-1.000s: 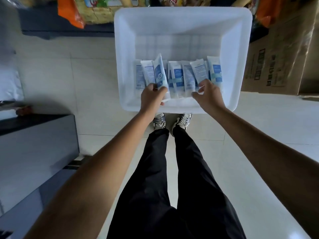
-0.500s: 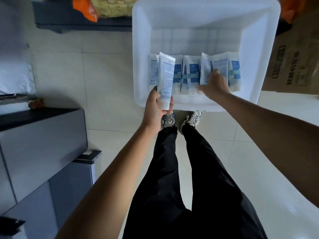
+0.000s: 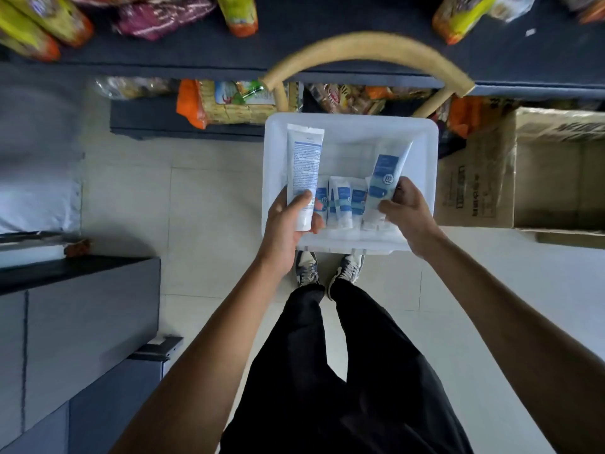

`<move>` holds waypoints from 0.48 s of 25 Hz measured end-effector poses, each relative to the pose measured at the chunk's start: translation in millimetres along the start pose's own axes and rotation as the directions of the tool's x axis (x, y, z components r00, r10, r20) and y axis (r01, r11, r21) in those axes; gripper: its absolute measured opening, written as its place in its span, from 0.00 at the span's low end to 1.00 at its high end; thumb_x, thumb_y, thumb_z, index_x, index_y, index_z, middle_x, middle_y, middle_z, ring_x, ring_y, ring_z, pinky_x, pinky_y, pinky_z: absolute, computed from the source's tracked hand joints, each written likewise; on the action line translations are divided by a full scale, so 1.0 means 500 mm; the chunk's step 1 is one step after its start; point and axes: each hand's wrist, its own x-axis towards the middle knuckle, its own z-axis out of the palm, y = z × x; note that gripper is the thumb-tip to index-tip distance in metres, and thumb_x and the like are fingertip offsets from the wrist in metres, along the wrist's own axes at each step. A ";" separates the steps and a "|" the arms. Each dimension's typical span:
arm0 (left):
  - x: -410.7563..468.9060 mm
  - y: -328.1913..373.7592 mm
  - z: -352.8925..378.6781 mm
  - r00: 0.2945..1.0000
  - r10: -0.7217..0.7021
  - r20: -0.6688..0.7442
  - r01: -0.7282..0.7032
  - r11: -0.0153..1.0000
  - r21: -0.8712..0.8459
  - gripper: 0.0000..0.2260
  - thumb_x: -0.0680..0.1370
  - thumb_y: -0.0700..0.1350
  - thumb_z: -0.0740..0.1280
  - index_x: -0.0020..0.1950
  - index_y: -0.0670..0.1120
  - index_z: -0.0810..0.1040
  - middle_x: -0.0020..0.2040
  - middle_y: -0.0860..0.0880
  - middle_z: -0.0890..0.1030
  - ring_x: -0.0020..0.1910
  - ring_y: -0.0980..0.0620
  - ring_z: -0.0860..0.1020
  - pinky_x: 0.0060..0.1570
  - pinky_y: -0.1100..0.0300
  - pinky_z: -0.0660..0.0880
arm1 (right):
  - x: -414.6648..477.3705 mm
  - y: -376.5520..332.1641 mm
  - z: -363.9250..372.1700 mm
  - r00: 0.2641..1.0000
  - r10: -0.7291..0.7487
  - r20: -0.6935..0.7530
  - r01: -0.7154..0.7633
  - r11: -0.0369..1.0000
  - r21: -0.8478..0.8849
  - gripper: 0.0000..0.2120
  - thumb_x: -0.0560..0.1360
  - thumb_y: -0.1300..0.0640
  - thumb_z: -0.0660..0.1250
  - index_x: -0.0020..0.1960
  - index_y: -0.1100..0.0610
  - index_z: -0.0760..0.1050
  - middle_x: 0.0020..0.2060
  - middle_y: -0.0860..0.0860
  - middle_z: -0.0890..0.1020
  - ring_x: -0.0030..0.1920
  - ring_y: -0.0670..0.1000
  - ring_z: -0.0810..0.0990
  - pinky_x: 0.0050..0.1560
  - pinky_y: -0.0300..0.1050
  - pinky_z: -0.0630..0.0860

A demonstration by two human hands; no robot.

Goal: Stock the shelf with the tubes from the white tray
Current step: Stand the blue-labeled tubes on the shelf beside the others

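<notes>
Our left hand [image 3: 288, 221] grips one tube [image 3: 304, 172], our right hand [image 3: 407, 211] another tube [image 3: 384, 185], above the white tray [image 3: 422, 152]; more tubes [image 3: 342, 203] lie between our hands.

Row of tubes [image 3: 342, 204] half hidden behind left hand [image 3: 288, 229] and right hand [image 3: 409, 217]; print unreadable

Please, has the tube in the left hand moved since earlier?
Yes: the left hand lifted the tube from the row, over the white tray's left rim.

In the tray [image 3: 422, 152] lie tubes [image 3: 340, 204], shelf [image 3: 327, 60] behind it, box [image 3: 474, 185] right, cabinet [image 3: 82, 306] left.
</notes>
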 end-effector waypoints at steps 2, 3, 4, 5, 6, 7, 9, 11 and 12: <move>-0.037 0.057 0.023 0.997 0.059 0.059 -0.062 0.997 0.051 0.08 0.81 0.43 0.65 0.60 0.47 0.75 0.41 0.44 0.80 0.29 0.50 0.73 0.33 0.58 0.71 | -0.073 -0.063 -0.006 0.997 -0.078 0.029 0.076 0.996 0.047 0.28 0.66 0.62 0.65 0.66 0.61 0.69 0.56 0.55 0.82 0.51 0.50 0.82 0.43 0.41 0.77; -0.055 0.079 0.032 0.994 0.089 0.067 -0.094 0.992 0.081 0.07 0.82 0.44 0.65 0.60 0.49 0.75 0.41 0.44 0.79 0.29 0.51 0.73 0.33 0.57 0.70 | -0.104 -0.088 -0.007 0.991 -0.125 0.050 0.121 0.990 0.072 0.29 0.67 0.64 0.64 0.68 0.61 0.69 0.57 0.55 0.82 0.53 0.51 0.82 0.44 0.40 0.78; -0.070 0.098 0.039 0.991 0.120 0.067 -0.126 0.986 0.106 0.08 0.82 0.46 0.64 0.61 0.50 0.75 0.41 0.45 0.79 0.32 0.51 0.74 0.34 0.57 0.70 | -0.133 -0.111 -0.009 0.983 -0.172 0.065 0.166 0.982 0.089 0.29 0.69 0.66 0.64 0.70 0.60 0.69 0.58 0.55 0.83 0.55 0.50 0.83 0.46 0.40 0.80; -0.089 0.122 0.047 0.985 0.154 0.079 -0.163 0.979 0.119 0.11 0.81 0.49 0.62 0.62 0.50 0.75 0.42 0.47 0.79 0.35 0.52 0.76 0.35 0.57 0.72 | -0.162 -0.138 -0.011 0.974 -0.217 0.065 0.210 0.973 0.094 0.28 0.71 0.70 0.63 0.71 0.59 0.69 0.58 0.54 0.83 0.57 0.51 0.83 0.50 0.43 0.81; -0.109 0.146 0.054 0.977 0.188 0.096 -0.200 0.970 0.138 0.13 0.80 0.49 0.61 0.64 0.49 0.74 0.43 0.48 0.79 0.39 0.52 0.78 0.37 0.58 0.73 | -0.190 -0.162 -0.012 0.964 -0.260 0.059 0.254 0.963 0.093 0.27 0.74 0.73 0.62 0.71 0.59 0.69 0.58 0.54 0.84 0.59 0.51 0.83 0.54 0.46 0.81; -0.127 0.171 0.062 0.967 0.229 0.109 -0.245 0.956 0.160 0.15 0.79 0.49 0.62 0.66 0.49 0.74 0.46 0.49 0.80 0.42 0.53 0.79 0.39 0.59 0.75 | -0.216 -0.187 -0.014 0.951 -0.305 0.048 0.299 0.950 0.093 0.27 0.76 0.75 0.61 0.71 0.59 0.70 0.57 0.54 0.84 0.59 0.52 0.83 0.57 0.48 0.81; -0.163 0.215 0.077 0.937 0.323 0.133 -0.346 0.913 0.215 0.18 0.77 0.47 0.66 0.67 0.48 0.74 0.51 0.51 0.80 0.46 0.55 0.79 0.42 0.61 0.76 | -0.263 -0.234 -0.017 0.927 -0.375 0.019 0.371 0.921 0.117 0.25 0.77 0.76 0.60 0.71 0.59 0.70 0.54 0.54 0.85 0.57 0.52 0.83 0.56 0.50 0.80; -0.195 0.250 0.094 0.908 0.382 0.169 -0.414 0.878 0.240 0.22 0.75 0.50 0.70 0.68 0.48 0.73 0.53 0.54 0.80 0.47 0.57 0.78 0.46 0.62 0.75 | -0.305 -0.272 -0.019 0.909 -0.418 -0.012 0.413 0.894 0.171 0.25 0.76 0.73 0.62 0.71 0.58 0.70 0.51 0.53 0.86 0.55 0.54 0.84 0.55 0.51 0.80; -0.205 0.265 0.104 0.900 0.393 0.186 -0.430 0.869 0.246 0.24 0.73 0.52 0.71 0.68 0.48 0.74 0.54 0.54 0.80 0.47 0.58 0.78 0.47 0.62 0.75 | -0.320 -0.286 -0.020 0.899 -0.438 -0.020 0.433 0.880 0.197 0.25 0.75 0.70 0.63 0.70 0.57 0.70 0.51 0.54 0.86 0.54 0.55 0.84 0.55 0.52 0.81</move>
